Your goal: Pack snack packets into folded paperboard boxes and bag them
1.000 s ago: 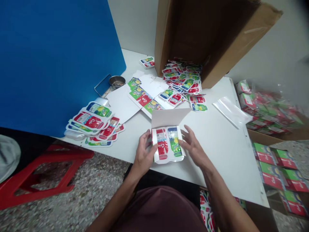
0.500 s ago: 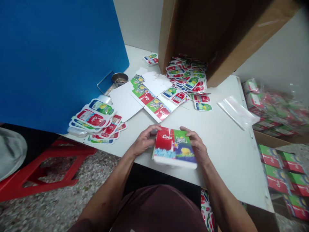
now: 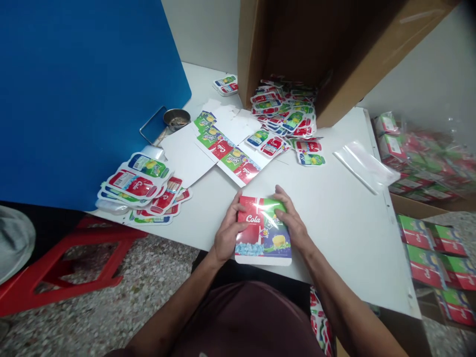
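Left hand: the left hand (image 3: 226, 234) is curled around the carton's left side, fingers spread across the red Cola panel, not pinching.
Right hand: the right hand (image 3: 292, 221) is angled in from the right, fingers spread over the carton's upper right corner, pressing toward the left hand.
Carton: the glossy printed carton (image 3: 263, 235) sits between both hands, on the tabletop near its front edge, its Cola panel on the left and green-and-purple lemon-soda panel on the right.
Tabletop: the white tabletop (image 3: 345, 238) runs beneath the hands.
Flat blank: an unfolded printed carton blank (image 3: 228, 148) lies just beyond the hands.
Packets: a heap of Cola and lemon-soda packets (image 3: 282, 111) spills from a tilted cardboard box (image 3: 330, 49); a second stack of packets (image 3: 137, 183) lies left, against a blue board (image 3: 85, 99).
Nearby: a small metal bowl (image 3: 176, 119) sits by the board; a transparent plastic bag (image 3: 362, 166) lies right.
Floor: finished cartons (image 3: 435, 258) are stacked at right, and a red plastic stool (image 3: 74, 263) stands at left on the terrazzo floor (image 3: 159, 292).
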